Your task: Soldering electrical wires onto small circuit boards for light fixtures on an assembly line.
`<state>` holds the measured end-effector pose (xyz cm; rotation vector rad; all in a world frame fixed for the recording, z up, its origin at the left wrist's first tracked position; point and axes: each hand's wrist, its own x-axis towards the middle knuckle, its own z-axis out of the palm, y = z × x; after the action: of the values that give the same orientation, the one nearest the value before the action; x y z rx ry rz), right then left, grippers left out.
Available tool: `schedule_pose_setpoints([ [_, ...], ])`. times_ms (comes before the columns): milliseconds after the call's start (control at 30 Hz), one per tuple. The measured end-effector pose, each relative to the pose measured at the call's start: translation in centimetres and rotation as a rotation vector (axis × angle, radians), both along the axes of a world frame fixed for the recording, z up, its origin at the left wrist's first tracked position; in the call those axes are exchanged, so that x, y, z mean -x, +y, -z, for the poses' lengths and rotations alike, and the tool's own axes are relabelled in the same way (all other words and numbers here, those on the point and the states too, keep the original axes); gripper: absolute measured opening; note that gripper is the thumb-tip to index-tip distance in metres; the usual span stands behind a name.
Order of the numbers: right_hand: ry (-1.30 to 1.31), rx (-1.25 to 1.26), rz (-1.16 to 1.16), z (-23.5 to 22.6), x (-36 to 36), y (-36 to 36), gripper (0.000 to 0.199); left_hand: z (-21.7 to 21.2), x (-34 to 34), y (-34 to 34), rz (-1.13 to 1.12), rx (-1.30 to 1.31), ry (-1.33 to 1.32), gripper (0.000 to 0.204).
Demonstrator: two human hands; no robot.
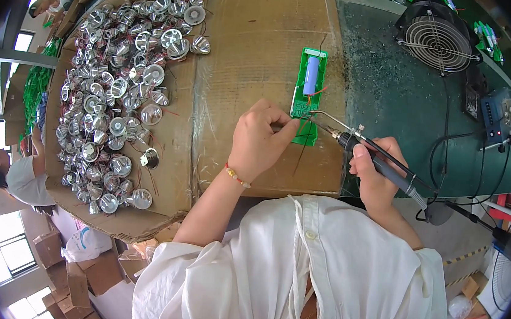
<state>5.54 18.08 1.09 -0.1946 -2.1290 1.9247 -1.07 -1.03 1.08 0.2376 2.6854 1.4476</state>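
"Casing (311, 138) first: where do we have it?"

"Flat on the cardboard (254, 48) in front of us, green, with a blue battery (312, 72) in its far half and a board (300, 109) nearer us."

"And our fingers?"

"On our left hand (261, 134), thumb and forefinger are drawn narrow beside the board; we can't tell whether they pinch anything. Our right hand (379, 187) has its fingers wrapped round the iron (389, 171), tip close to the board; whether it touches, we can't make out."

"Farther out?"

"Right of the cardboard we see green table (383, 110), a fan (437, 42) towards its far side. Left of it, silvery reflectors (119, 88) crowd a carton (170, 179)."
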Motion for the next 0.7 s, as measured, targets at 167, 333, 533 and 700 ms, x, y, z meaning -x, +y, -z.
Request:
schedule_pose_setpoints([
  [167, -0.024, 0.208, 0.08, -0.2, -0.4, 0.4, 0.015, -0.1, 0.2, 0.0, -0.008, 0.017, -0.001, 0.014],
  [333, -0.012, 0.223, 0.067, 0.1, -0.8, 0.8, 0.015, -0.1, 0.3, 0.0, -0.007, 0.055, 0.001, 0.015],
  [533, -0.023, 0.199, 0.08, -0.1, -1.2, 1.1, 0.016, -0.9, -0.7, -0.2, 0.015, -0.052, 0.094, 0.01],
  [700, -0.021, 0.225, 0.066, -0.3, -1.2, 0.8, 0.017, 0.0, -0.6, -0.7, 0.203, 0.227, 0.603, 0.01],
])
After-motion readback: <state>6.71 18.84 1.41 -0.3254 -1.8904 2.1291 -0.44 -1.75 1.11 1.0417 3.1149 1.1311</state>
